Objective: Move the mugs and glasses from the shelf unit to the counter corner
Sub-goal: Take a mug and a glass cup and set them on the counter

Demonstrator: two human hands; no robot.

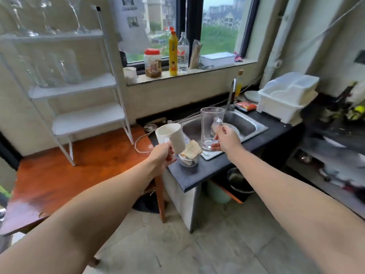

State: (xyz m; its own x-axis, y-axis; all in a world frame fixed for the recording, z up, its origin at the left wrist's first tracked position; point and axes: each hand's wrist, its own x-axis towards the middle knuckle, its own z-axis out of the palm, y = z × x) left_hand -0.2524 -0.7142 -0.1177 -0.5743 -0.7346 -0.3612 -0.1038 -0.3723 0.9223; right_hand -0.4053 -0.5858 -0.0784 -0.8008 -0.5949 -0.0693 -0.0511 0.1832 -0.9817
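Observation:
My left hand [162,155] grips a white ceramic mug [172,137] by its handle, tilted, above the near corner of the dark counter [199,171]. My right hand [227,140] holds a tall clear glass mug [211,127] by its handle, upright, just above the counter beside the sink. The white shelf unit [83,84] stands on the wooden table at the left. Clear glasses [59,70] rest on its middle shelf and stemmed glasses [45,18] on its top shelf.
A small bowl holding a folded cloth [190,155] sits on the counter corner under the white mug. A steel sink [233,123] with tap lies behind. A white dish rack [284,95] stands at right. Bottles and a jar [153,63] line the windowsill.

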